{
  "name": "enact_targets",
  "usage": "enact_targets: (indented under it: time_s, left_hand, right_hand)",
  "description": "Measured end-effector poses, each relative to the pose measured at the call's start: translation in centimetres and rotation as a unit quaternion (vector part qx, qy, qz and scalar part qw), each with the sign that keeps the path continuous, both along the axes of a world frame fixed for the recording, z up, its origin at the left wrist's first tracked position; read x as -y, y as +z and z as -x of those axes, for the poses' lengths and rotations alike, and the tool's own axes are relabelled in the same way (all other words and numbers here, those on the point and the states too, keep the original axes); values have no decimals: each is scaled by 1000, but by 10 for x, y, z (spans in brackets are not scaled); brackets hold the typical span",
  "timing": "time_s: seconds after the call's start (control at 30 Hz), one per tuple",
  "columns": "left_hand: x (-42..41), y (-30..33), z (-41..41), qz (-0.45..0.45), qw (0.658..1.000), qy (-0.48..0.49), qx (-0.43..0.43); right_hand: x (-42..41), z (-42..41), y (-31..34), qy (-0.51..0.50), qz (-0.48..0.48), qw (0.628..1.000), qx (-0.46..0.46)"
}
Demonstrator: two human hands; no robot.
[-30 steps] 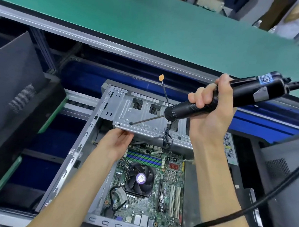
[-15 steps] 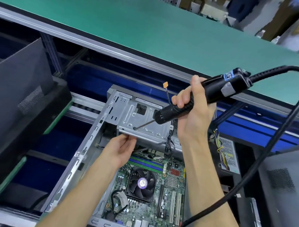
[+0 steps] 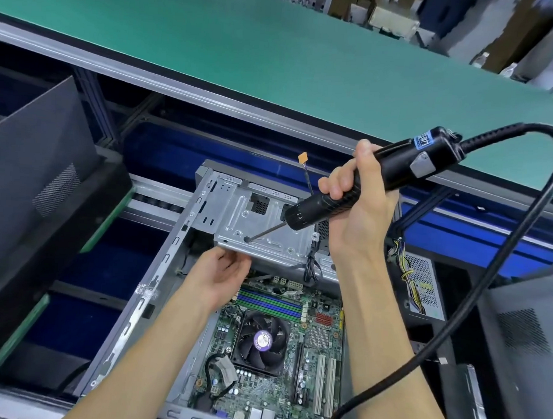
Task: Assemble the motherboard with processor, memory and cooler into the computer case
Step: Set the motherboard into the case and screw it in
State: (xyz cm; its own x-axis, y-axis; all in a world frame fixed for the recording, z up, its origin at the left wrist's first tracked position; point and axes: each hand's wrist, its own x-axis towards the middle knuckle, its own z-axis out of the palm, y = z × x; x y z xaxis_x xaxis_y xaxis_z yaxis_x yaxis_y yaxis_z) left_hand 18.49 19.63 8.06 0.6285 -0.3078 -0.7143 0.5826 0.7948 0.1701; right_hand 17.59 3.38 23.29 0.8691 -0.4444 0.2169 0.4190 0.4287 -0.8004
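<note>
The open computer case [image 3: 158, 283] lies flat below me with the green motherboard [image 3: 314, 337] inside, its black cooler fan [image 3: 261, 340] and memory sticks [image 3: 269, 304] fitted. A silver drive bracket [image 3: 237, 214] spans the case's far end. My right hand [image 3: 357, 219] grips a black electric screwdriver [image 3: 381, 176]; its bit tip sits at a hole near the bracket's front left corner. My left hand [image 3: 218, 276] holds the bracket's front edge from below, fingers curled up against it.
A thick black cord [image 3: 500, 282] loops from the screwdriver down the right side. A power supply [image 3: 421, 279] with coloured wires sits right of the case. Dark case panels [image 3: 32, 173] stand left and right. A green bench top [image 3: 244, 49] runs behind.
The right hand has brought the screwdriver down and leftward, swinging its rear lower and looping the cord into view. The bit stays at the bracket hole. The left hand remains under the bracket edge.
</note>
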Motion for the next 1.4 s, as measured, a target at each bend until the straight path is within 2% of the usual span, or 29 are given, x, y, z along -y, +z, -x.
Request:
enact_targets:
  time_s: [0.23, 0.63, 0.77, 1.4]
  left_hand:
    - [2, 0, 1, 62, 998, 17, -16]
    - [2, 4, -1, 103, 994, -26, -32]
    - [2, 8, 1, 112, 993, -31, -35]
    - [3, 10, 2, 40, 997, -65, -28]
  right_hand:
    - [3, 0, 0, -1, -3, 1000, 5]
    - [5, 1, 0, 2, -7, 1000, 9]
    - [5, 1, -2, -9, -6, 999, 39]
    - [-5, -2, 5, 53, 17, 998, 40]
